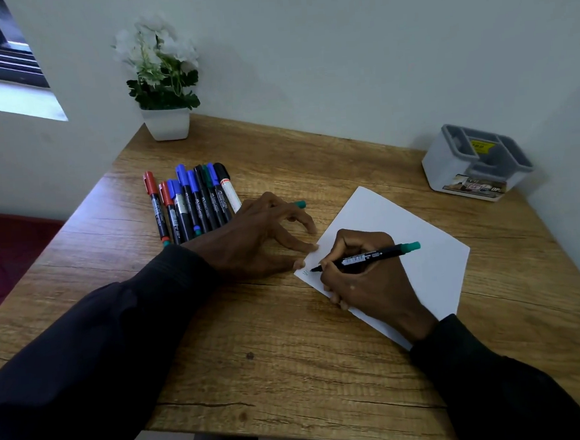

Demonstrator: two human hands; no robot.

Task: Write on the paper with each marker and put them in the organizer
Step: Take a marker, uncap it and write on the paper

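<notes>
My right hand [365,280] grips a black marker with a green end [370,258], its tip touching the near-left corner of the white paper [420,231], where a faint green mark shows. My left hand [262,239] lies spread on the table, thumb and fingertips touching the paper's left edge. A green cap [300,204] shows just beyond that hand's far fingers. A row of several capped markers [191,202] in red, blue, green and black lies to the left. The grey-and-white organizer [477,165] stands at the back right, with no markers visible in it.
A white pot of white flowers [166,122] stands at the table's back-left corner. The wooden table [291,357] meets the wall at the back and right. A window is at upper left, and a dark red surface lies below the table's left edge.
</notes>
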